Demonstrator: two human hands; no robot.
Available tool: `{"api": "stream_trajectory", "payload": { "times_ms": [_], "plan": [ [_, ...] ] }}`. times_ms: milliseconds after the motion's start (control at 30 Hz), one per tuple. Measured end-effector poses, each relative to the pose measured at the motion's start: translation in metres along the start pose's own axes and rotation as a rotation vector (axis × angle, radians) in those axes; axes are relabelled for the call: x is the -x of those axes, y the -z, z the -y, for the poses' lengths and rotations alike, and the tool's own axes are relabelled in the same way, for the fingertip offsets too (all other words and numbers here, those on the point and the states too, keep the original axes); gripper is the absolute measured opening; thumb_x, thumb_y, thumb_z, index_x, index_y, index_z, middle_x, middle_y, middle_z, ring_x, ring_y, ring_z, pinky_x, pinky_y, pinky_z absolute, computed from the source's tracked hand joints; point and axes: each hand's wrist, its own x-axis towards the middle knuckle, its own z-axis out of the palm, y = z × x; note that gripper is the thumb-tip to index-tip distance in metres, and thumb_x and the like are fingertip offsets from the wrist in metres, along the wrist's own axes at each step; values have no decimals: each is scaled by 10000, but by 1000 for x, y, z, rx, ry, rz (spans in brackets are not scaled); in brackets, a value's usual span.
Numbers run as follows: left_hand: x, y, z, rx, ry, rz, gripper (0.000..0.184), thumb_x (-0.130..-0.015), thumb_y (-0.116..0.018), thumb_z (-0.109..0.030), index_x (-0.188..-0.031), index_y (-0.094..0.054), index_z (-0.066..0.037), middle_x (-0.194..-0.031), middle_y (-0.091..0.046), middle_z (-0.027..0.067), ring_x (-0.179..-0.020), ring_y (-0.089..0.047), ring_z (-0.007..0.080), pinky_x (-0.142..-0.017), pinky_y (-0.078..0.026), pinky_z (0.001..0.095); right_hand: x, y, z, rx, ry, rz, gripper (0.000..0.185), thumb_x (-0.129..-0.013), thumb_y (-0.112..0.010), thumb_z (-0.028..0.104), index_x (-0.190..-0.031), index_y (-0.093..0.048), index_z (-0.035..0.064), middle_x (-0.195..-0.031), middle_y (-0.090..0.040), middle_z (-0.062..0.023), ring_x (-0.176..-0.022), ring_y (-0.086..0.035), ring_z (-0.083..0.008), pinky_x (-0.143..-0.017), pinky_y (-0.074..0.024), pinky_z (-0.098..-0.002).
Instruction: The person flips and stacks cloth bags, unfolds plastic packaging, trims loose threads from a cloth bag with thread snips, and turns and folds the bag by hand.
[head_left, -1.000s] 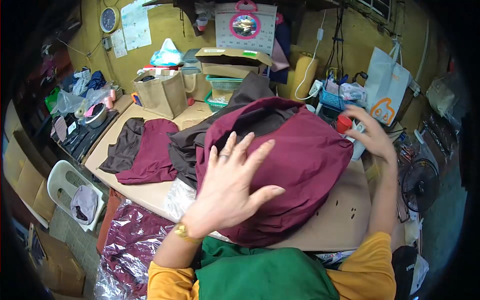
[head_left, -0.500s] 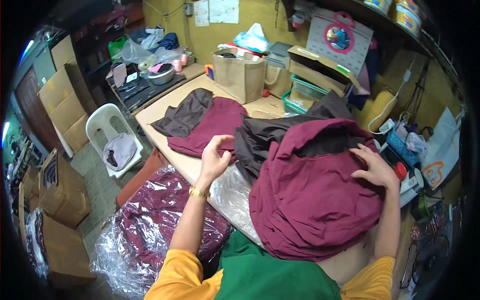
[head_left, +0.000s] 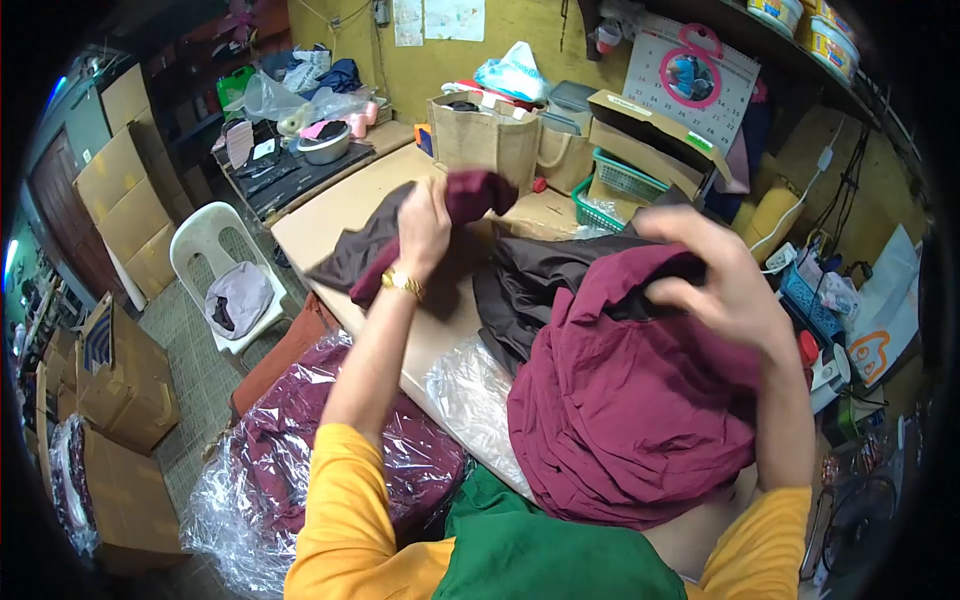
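My left hand (head_left: 425, 225) is closed on a maroon and dark brown fabric piece (head_left: 375, 240). Its maroon end is lifted off the table, while the dark part droops toward the tabletop. My right hand (head_left: 715, 275), blurred by motion, hovers over the upper right of a big maroon fabric heap (head_left: 640, 410); its thumb and fingers are apart with nothing visibly between them. Dark cloth (head_left: 525, 265) shows behind and inside the heap's folds. What exactly these cloth pieces are, I cannot tell.
A clear plastic bag of maroon cloth (head_left: 290, 470) stands left of the table (head_left: 330, 215). Along the back are a tan bag (head_left: 485, 150), green baskets (head_left: 625, 178) and a cardboard box (head_left: 655, 135). A white chair (head_left: 215, 240) stands on the left.
My left hand has taken hold of the smaller fabric piece and raised it from the table. My right hand has moved up and left from the heap's right side.
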Motion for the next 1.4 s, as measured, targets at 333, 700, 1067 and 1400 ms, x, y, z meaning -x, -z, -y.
{"api": "stream_trajectory", "payload": {
  "times_ms": [333,700,1067,1400],
  "plan": [
    [-114,192,-191,637,-289,301,487,-845,-756,-260,-1215,-572,-1,-1087,-641,39,-978,-600,102,-876,-476,241,-132,-26,-59,-487,-141,42,604,-689,-819,34,-1250,-594,33,-1086,-686,-53,-992,-624,-143,-878,-488,-302],
    [-151,195,-211,571,-522,-235,325,-884,-617,-11,-1201,-673,-51,-1080,-692,44,-965,-628,118,-861,-496,279,-97,144,-47,467,34,-633,411,-763,-762,84,-1143,-610,40,-1079,-628,-70,-962,-583,-198,-853,-478,-320],
    [62,136,-281,453,-884,1208,929,-720,-703,-625,-1485,-413,-184,-1525,-335,220,-1409,-301,456,-1098,-292,604,204,147,20,22,-727,309,869,-520,-820,123,-1337,-527,88,-1388,-475,-120,-1297,-450,-276,-1135,-316,-369],
    [130,-16,-189,-126,15,970,842,-843,-629,-536,-1545,-238,-286,-1610,-164,169,-1473,-140,435,-1018,-227,782,237,-54,-132,318,-861,585,526,-1002,-291,482,-1520,-204,456,-1631,-85,-164,-1480,-52,-458,-1115,-47,-716]
  ]
}}
